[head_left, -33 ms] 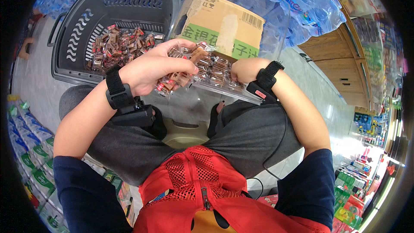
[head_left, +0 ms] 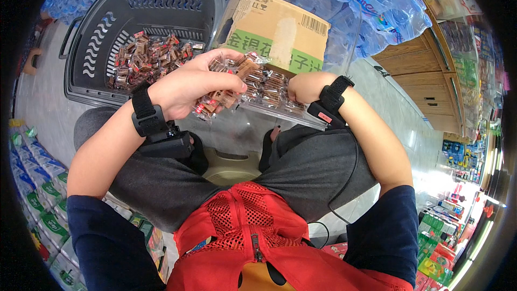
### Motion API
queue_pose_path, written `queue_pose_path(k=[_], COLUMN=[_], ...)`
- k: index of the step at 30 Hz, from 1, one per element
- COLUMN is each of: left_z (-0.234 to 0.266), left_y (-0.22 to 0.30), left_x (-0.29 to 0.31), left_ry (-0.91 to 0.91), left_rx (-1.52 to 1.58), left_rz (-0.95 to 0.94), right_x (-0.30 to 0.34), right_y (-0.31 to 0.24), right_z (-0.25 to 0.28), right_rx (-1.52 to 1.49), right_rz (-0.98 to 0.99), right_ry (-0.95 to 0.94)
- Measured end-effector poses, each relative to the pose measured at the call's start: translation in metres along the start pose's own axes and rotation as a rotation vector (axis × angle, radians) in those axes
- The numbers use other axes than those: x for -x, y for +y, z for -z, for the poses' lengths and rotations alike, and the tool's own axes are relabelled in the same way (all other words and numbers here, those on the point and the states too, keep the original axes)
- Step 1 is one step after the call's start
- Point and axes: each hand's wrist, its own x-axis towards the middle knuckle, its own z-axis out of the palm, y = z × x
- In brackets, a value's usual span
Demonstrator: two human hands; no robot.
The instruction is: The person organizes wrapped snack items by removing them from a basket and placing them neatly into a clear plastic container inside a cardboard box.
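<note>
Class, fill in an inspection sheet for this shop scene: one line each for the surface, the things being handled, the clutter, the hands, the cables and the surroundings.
Surface: pale grey floor; the person sits low over it, knees apart.
Things handled: clear bag of wrapped candies held above the lap; more wrapped candies lie in the dark plastic basket.
Clutter: cardboard box behind the bag.
Hands: left hand closed on a bunch of candies at the bag's mouth; right hand grips the bag's far edge. Both wrists wear black straps.
Cables: a thin black cable runs from the right wrist strap down across the lap.
Surroundings: shrink-wrapped bottled water packs, wooden cabinet, stocked shelves at the right.
</note>
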Motion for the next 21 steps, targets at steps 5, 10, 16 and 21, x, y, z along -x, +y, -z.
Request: queue_pose_path(k=[5, 10, 16, 21], left_z=[0.001, 0.0, 0.001, -0.002], left_y=[0.001, 0.001, 0.002, 0.004], left_x=[0.0, 0.0, 0.001, 0.003], left_ry=[-0.018, 0.005, -0.005, -0.04], left_rx=[0.022, 0.0, -0.001, 0.048], left_rz=[0.0, 0.001, -0.009, 0.0], right_x=[0.0, 0.002, 0.014, 0.028], right_y=[0.0, -0.004, 0.0, 0.007], right_z=[0.0, 0.003, 0.006, 0.023], right_rx=[-0.018, 0.023, -0.041, -0.244], right_rz=[0.005, -0.003, 0.023, 0.048], right_ry=[0.002, 0.012, 0.102, 0.175])
